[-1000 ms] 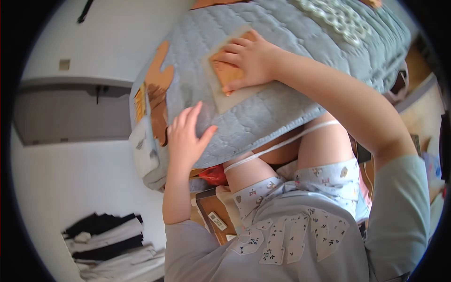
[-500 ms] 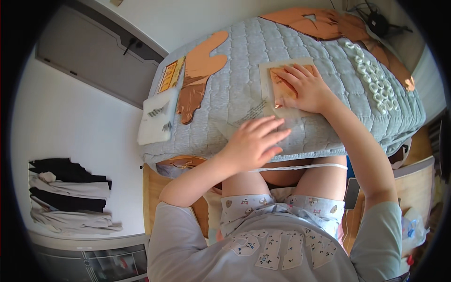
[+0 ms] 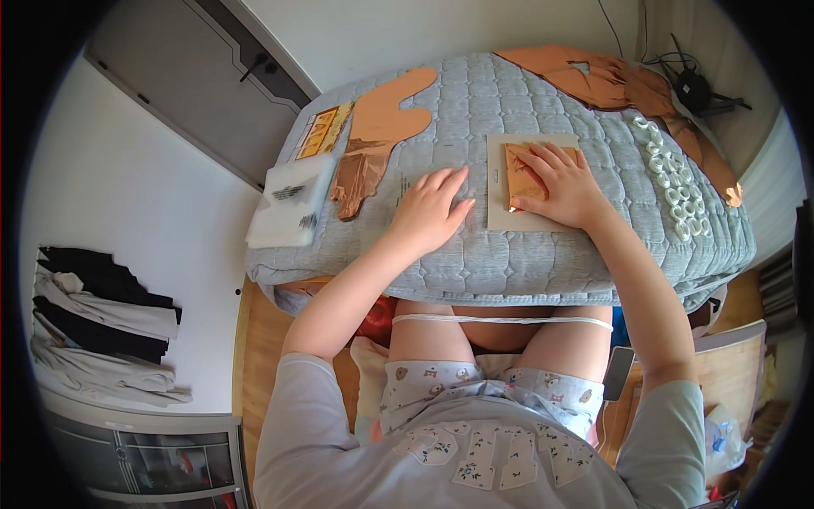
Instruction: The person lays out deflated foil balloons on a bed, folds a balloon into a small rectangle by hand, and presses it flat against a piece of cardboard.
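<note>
My right hand (image 3: pixel 566 188) lies spread over a folded copper foil packet (image 3: pixel 519 180), thumb at its near left corner. Beneath the packet is a cream card (image 3: pixel 498 219) with a small hang slot on its left side. To the left, my left hand (image 3: pixel 431 214) rests open, palm down, on the grey quilted mattress (image 3: pixel 462 259). A clear plastic bag (image 3: pixel 404 190) with faint print seems to lie under it; its edges are hard to make out. Just beyond my left hand is a flat copper foil balloon (image 3: pixel 381 127) with rounded lobes.
At the left edge lie a stack of clear bags (image 3: pixel 288 208) and a yellow printed packet (image 3: pixel 320 131). Several white ribbon rolls (image 3: pixel 678 188) sit at the right. A large copper foil piece (image 3: pixel 585 76) spreads along the far right edge, near a black device (image 3: pixel 694 89).
My left hand has moved away from the card, left and down onto the mattress, taking the clear bag off the card. My right hand stays on the foil packet. The view has shifted slightly.
</note>
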Action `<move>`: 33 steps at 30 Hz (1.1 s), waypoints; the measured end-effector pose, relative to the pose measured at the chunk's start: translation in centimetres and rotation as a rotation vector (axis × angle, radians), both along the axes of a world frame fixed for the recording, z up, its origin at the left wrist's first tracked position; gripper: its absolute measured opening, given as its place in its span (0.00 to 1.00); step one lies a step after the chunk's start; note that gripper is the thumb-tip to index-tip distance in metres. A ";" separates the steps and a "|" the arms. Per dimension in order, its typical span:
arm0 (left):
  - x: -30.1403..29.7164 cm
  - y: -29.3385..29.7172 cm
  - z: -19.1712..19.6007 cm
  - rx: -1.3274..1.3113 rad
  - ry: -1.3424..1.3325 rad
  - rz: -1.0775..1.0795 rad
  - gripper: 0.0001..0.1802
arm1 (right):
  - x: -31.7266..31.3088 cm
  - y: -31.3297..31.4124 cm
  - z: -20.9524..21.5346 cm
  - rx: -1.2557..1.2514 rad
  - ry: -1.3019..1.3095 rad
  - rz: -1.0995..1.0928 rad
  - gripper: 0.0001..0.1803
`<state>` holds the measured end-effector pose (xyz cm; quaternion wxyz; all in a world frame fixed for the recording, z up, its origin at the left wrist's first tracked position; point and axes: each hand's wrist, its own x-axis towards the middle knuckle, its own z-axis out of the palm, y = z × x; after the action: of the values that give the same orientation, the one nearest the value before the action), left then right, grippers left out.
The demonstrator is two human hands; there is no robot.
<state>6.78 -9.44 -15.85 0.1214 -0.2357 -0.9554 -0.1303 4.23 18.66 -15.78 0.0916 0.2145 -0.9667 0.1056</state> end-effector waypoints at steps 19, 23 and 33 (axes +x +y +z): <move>-0.3 0.1 0.2 -0.170 -0.215 0.028 0.48 | -3.2 -2.6 0.5 0.054 -0.077 -0.181 0.53; -0.5 0.4 -0.2 -0.074 -0.216 0.024 0.50 | -3.7 -2.9 0.5 0.074 -0.063 -0.186 0.53; -0.8 0.6 -0.2 0.073 -0.301 0.081 0.43 | -4.7 -3.2 0.0 0.051 -0.001 -0.167 0.52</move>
<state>5.99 -8.79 -16.10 -0.0094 -0.1700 -0.9661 -0.1939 -0.50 15.42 -15.82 0.0942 0.1352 -0.9836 0.0732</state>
